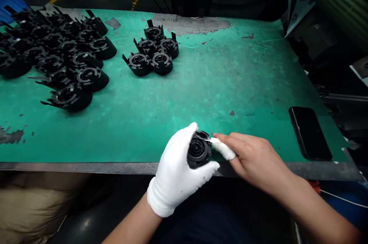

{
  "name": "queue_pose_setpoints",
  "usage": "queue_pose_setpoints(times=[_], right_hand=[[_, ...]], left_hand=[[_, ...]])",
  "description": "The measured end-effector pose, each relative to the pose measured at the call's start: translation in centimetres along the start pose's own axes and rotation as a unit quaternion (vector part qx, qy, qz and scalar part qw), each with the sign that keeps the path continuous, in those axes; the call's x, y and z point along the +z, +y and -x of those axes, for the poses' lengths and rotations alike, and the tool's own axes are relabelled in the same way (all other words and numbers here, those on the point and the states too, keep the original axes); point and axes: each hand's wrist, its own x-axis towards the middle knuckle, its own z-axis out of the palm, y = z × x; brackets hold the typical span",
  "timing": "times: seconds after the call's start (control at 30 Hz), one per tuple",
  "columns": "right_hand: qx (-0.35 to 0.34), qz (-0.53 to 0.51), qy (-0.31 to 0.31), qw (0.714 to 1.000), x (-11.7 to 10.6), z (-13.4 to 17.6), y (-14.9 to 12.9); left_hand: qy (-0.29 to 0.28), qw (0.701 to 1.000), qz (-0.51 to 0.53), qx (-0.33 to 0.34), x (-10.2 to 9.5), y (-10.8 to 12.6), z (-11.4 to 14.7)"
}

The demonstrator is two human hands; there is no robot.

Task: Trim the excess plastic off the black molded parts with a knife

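My left hand (178, 171), in a white glove, is wrapped around a round black plastic housing (198, 149) just above the table's front edge. Its open face with concentric rings is turned up toward me. My right hand (247, 152) is bare except for a white cover on the thumb. Between its thumb and forefinger it pinches a small thin blade (207, 140), whose pale tip touches the housing's upper right rim. The blade's rear part is hidden by the fingers.
Several black housings (161, 63) stand grouped at mid-table. A larger cluster of them (71, 96) fills the left side. A black phone (310, 133) lies at right. Machinery with a ribbed green part (339, 6) overhangs the far right. The green table mat (218, 83) has worn grey patches.
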Motion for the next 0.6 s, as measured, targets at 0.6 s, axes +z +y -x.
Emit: queue_pose_setpoints(times=[0.6], right_hand=[[0.016,0.022,-0.048,0.998,-1.8,0.6,-1.1]], left_hand=[[0.020,1.000,-0.004,0.016,0.2,-0.1,0.0]])
